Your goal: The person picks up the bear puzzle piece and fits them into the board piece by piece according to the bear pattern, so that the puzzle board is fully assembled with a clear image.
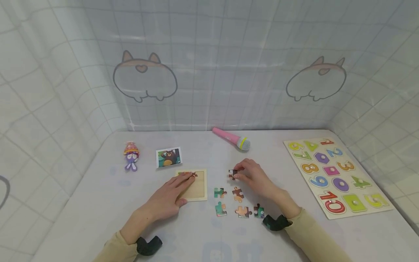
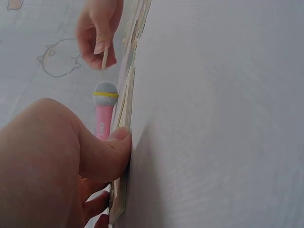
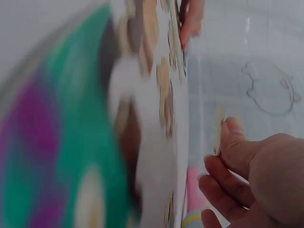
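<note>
My right hand (image 1: 256, 179) pinches a jigsaw piece (image 1: 231, 174) between thumb and fingers, held off the table in the right wrist view. My left hand (image 1: 170, 193) rests on a wooden puzzle tray (image 1: 198, 199), its fingers stretched over the far-left part and its thumb at the near edge. Brown and green jigsaw pieces (image 1: 194, 174) show in the tray beside the fingertips; the rest there is hidden under the hand. Between tray and right forearm lie several loose pieces, among them a green one (image 1: 220, 209), a brown one (image 1: 238, 194) and a tan one (image 1: 243, 211).
A bear picture card (image 1: 168, 158) lies behind the tray, with a purple figurine toy (image 1: 131, 158) to its left. The pink toy microphone (image 1: 230, 138) is at the back. On the right sits a number puzzle board (image 1: 337, 178). Tiled-pattern curtain (image 1: 209, 72) surrounds the table.
</note>
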Motion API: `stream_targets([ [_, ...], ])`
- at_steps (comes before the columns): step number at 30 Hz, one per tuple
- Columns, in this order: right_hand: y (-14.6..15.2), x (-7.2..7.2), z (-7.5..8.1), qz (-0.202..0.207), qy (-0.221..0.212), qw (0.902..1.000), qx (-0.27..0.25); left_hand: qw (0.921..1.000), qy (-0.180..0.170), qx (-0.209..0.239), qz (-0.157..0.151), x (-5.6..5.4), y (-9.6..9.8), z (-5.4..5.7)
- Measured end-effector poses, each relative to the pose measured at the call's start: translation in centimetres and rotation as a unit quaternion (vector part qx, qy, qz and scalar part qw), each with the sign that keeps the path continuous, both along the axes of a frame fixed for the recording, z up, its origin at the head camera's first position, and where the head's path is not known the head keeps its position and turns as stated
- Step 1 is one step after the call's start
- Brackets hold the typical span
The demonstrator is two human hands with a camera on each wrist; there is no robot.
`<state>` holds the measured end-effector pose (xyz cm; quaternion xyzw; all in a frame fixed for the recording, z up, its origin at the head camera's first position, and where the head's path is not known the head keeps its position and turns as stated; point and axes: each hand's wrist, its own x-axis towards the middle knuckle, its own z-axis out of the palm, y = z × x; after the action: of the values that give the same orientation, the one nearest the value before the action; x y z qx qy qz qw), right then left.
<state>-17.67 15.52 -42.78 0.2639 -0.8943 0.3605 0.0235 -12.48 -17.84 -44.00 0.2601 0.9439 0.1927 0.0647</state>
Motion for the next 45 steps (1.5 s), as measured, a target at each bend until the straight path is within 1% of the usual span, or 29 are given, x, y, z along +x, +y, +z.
stream_targets([
  [3,-1.5,0.1,0.2,0.012,-0.006,0.9999,-0.005,1.0000,-0.002,-0.001,0.001,0.0,0.0,0.0],
  [10,-5.0,0.1,0.1,0.035,0.006,0.9993,-0.002,1.0000,0.006,-0.007,-0.004,-0.3,0.0,-0.1],
  [18,-8.4,-0.1,-0.1,0.048,-0.031,0.9983,-0.007,0.9999,-0.005,-0.009,0.003,-0.1,-0.1,0.0],
  [21,-9.5,-0.3,-0.1,0.052,-0.037,0.9979,-0.007,0.9999,-0.011,-0.011,0.006,-0.2,-0.2,0.1],
  [26,-11.1,-0.8,0.1,0.054,-0.025,0.9982,-0.001,0.9999,-0.003,-0.016,0.002,-0.2,-0.4,-0.1],
  [29,-11.5,-0.9,-0.1,0.051,-0.015,0.9985,0.009,0.9999,0.003,-0.015,-0.001,-0.3,-0.4,-0.2],
  [37,-11.3,-1.1,-0.9,0.035,0.019,0.9984,0.040,0.9999,-0.007,-0.014,0.003,-0.2,-0.1,0.0],
  [45,-11.1,-1.3,-1.4,0.030,0.032,0.9979,0.049,0.9999,-0.005,-0.016,0.000,-0.2,0.0,0.0],
])
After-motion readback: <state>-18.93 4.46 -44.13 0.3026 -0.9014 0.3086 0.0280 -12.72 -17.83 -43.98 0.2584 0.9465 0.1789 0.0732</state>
